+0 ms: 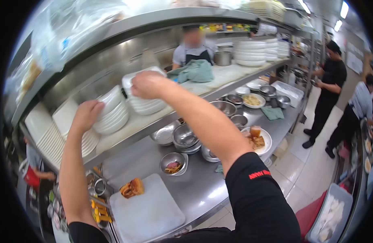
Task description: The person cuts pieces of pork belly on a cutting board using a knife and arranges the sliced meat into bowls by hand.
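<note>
My right hand [148, 84] is up at the shelf, closed over the rim of the top white dish [132, 77] of a stack. My left hand [87, 115] is raised beside a neighbouring stack of white bowls [111, 113]. Its fingers are curled with the thumb against them, near the bowls' edge; whether it grips a bowl is hidden. Below, on the steel counter [130, 158], a white cutting board [148, 208] bears a browned piece of food [132, 188]. A metal bowl [172, 163] with food strips stands to its right.
More white plates [44, 129] are stacked on the left of the shelf, and bowls [250, 52] on the right. A green cloth [196, 71] lies on it. A plate of food [261, 141] is under my right arm. Co-workers [330, 81] stand in the right aisle; another person [194, 48] is behind the shelf.
</note>
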Available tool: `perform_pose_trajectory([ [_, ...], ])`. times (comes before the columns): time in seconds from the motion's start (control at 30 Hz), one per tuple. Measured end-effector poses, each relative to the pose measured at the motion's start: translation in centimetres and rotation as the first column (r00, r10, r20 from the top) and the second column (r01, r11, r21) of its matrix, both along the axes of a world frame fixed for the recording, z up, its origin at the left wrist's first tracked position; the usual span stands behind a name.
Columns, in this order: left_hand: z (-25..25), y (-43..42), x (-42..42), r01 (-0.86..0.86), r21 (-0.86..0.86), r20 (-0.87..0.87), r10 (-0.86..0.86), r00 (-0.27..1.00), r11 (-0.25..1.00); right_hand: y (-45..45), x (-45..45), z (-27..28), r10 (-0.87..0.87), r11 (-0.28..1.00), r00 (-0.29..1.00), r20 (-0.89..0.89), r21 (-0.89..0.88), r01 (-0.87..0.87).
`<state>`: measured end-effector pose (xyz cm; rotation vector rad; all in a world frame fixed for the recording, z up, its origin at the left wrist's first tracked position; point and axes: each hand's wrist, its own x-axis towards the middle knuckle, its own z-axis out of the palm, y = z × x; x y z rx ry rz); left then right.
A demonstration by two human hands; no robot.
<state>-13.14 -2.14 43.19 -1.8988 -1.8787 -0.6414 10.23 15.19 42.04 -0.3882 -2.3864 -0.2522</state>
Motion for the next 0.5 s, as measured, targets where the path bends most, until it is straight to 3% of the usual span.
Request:
perform_pose_trajectory([
  [0.13, -1.4, 1.0, 0.3, -0.024, 0.151, 0.133, 0.004, 0.991, 0.988, 0.7, -1.8, -1.0, 0.083, 0.983, 0.942, -0.325, 0.182, -0.024],
  [0.23, -2.3, 0.9, 0.7, 0.075, 0.113, -0.019, -0.074, 0.997, 0.991, 0.1, -2.8, -1.2, 0.077, 0.966, 0.846, -0.527, 0.248, 0.067],
  [0.33, -0.9, 1.0, 1.8, -0.041, 0.049, -0.040, 0.043, 0.998, 0.998, 0.4, -2.8, -0.3, 0.080, 0.959, 0.858, -0.507, 0.275, 0.073],
  [0.43, -2.4, 1.5, 1.5, -0.071, 0.158, -0.289, 0.115, 0.951, 0.985, 0.1, -3.2, -0.4, 0.032, 0.956, 0.859, -0.511, 0.265, 0.122],
  [0.5, -2.7, 1.9, 0.9, -0.007, 0.290, -0.288, 0.094, 0.953, 0.957, 0.0, -3.1, -0.4, 0.026, 0.948, 0.861, -0.507, 0.285, 0.139],
])
